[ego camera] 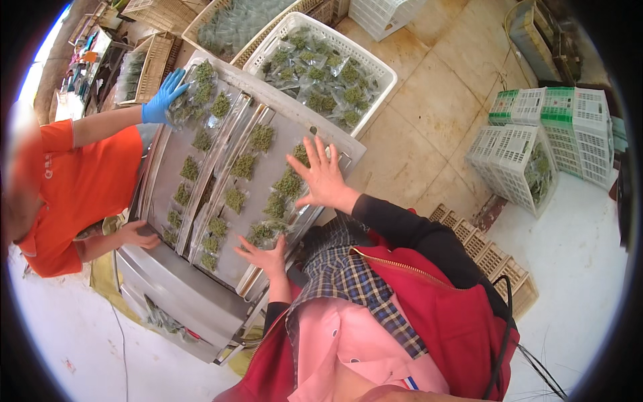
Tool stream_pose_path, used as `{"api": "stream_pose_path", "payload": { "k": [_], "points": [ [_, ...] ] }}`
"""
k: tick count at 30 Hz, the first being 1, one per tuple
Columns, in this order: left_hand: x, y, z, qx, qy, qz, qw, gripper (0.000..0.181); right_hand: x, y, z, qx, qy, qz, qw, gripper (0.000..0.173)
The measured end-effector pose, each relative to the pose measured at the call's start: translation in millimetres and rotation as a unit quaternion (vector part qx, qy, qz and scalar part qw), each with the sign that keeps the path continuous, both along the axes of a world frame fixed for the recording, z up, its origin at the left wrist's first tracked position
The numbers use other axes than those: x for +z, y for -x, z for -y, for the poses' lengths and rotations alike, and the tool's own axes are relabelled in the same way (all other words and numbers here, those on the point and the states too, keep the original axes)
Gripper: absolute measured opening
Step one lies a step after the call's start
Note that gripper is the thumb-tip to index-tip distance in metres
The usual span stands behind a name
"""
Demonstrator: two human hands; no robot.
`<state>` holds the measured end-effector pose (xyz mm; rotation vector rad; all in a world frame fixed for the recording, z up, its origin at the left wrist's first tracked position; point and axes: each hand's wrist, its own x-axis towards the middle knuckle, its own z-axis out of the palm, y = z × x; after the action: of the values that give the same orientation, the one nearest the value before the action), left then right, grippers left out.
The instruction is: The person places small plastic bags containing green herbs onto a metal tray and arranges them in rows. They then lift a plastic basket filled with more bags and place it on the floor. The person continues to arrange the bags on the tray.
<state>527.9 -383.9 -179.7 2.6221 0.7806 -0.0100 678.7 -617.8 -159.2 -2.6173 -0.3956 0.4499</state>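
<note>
Before me is a steel vacuum-sealing machine with a flat grey bed. Clear plastic bags with green clusters, apparently green peppercorns, lie on it in rows. My right hand is spread palm down at the bed's near right side, partly covering a green bag. My left hand, also spread, is beside another bag lower along that row. Both hands hold nothing; whether the fingertips touch the bags is unclear. Metal sealing bars run lengthwise between the middle rows.
Across the machine, a co-worker's blue-gloved hand rests at several bags; their bare hand is at the machine's edge. A white crate of filled bags stands beyond. Stacked crates and tan crates sit right.
</note>
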Motion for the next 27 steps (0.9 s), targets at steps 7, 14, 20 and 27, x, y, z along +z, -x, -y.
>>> {"api": "stream_pose_path", "payload": {
  "k": [7,14,20,27],
  "points": [
    [-13,-81,42,-0.143,0.007,0.120,0.982,0.090,-13,-20,1,-0.067,-0.101,0.031,0.992,0.109],
    [-8,-192,130,-0.292,0.214,0.254,0.897,0.070,-52,-76,63,-0.230,-0.310,0.050,0.921,0.071],
    [10,-271,185,-0.304,0.279,0.241,0.878,0.064,-113,-114,110,-0.456,-0.547,-0.131,0.690,0.043],
    [-10,-200,43,-0.151,0.126,0.264,0.944,0.065,-94,-122,73,-0.476,-0.301,0.011,0.826,0.051]
  ]
}}
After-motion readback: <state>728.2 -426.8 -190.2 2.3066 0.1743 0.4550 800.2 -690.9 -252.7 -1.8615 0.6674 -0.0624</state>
